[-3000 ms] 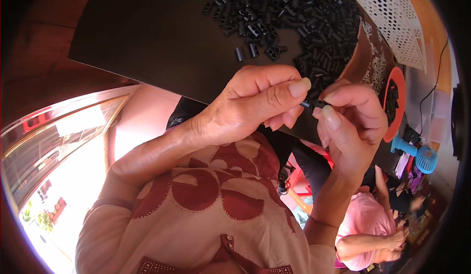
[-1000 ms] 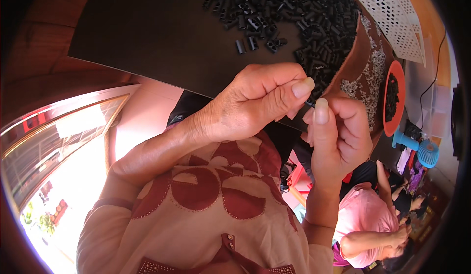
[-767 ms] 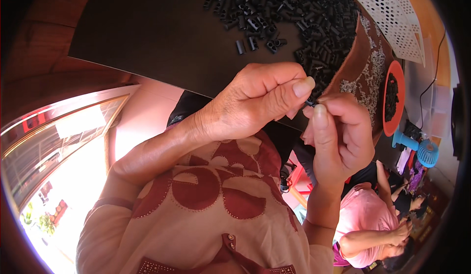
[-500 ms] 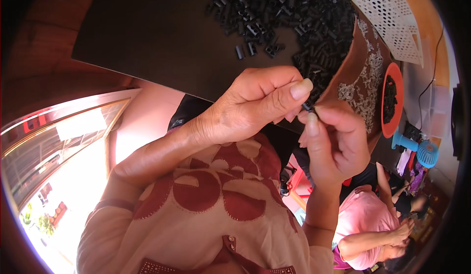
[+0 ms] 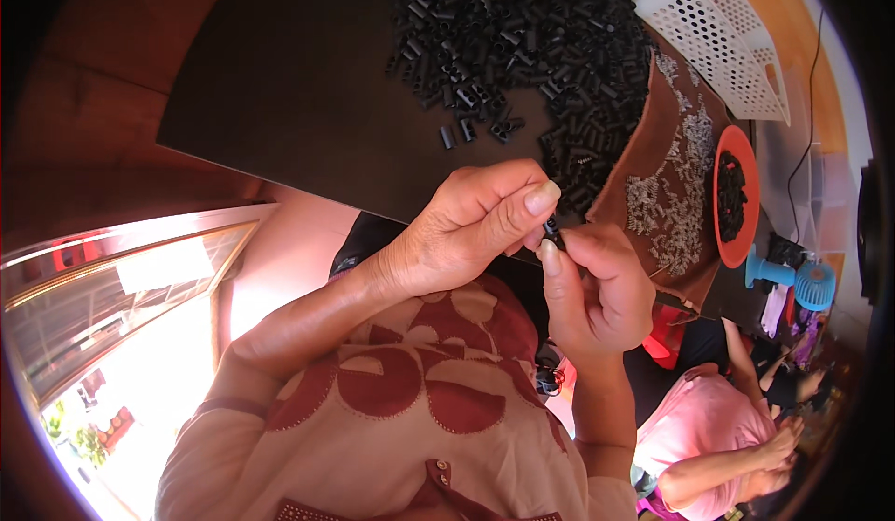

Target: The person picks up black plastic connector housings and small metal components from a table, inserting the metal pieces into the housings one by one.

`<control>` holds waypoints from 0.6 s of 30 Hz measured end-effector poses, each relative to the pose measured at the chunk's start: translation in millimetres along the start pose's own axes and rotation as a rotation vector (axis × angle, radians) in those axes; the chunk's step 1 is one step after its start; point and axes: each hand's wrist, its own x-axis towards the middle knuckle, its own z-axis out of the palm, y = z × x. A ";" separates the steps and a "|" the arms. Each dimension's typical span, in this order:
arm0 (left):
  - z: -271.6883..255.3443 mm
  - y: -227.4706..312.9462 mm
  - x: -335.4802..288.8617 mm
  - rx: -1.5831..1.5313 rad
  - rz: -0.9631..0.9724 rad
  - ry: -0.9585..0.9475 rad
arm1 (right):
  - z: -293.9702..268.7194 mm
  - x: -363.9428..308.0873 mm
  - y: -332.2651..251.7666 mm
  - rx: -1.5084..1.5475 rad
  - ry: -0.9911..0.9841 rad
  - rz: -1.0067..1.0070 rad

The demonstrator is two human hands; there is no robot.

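In front of my chest a small dark cylindrical piece (image 5: 553,231) sits between my two hands, its ends mostly covered by fingertips. My left hand (image 5: 480,227) is closed, thumb pressed against the bent forefinger at the piece's upper end. Thumb and forefinger of my right hand (image 5: 601,283) pinch its lower end. Just beyond the hands, a large heap of short black tubes (image 5: 503,41) covers the far part of the dark table (image 5: 308,102). Many tiny silvery parts (image 5: 685,181), spring-like in look, lie on a brown cloth (image 5: 637,162) to the right.
An orange-red bowl (image 5: 753,241) of black pieces stands right of the cloth, with a blue fan (image 5: 814,285) nearer. A white perforated basket (image 5: 736,74) is at the far right. Another person in a pink shirt (image 5: 704,418) sits at the lower right.
Both hands have shifted left and slightly down in view, still together around the small piece. The table and its contents have also shifted in the picture, as the view has turned slightly.
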 end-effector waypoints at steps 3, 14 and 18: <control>-1.0 -1.4 0.0 0.004 0.015 -0.010 | -0.5 -2.1 -2.9 -0.019 -0.004 0.019; -2.2 -1.7 0.9 -0.020 -0.042 -0.012 | -28.0 24.1 1.6 -0.002 -0.241 0.095; -2.9 0.4 1.9 -0.158 -0.115 -0.015 | -28.0 32.7 1.5 -0.038 -0.333 -0.002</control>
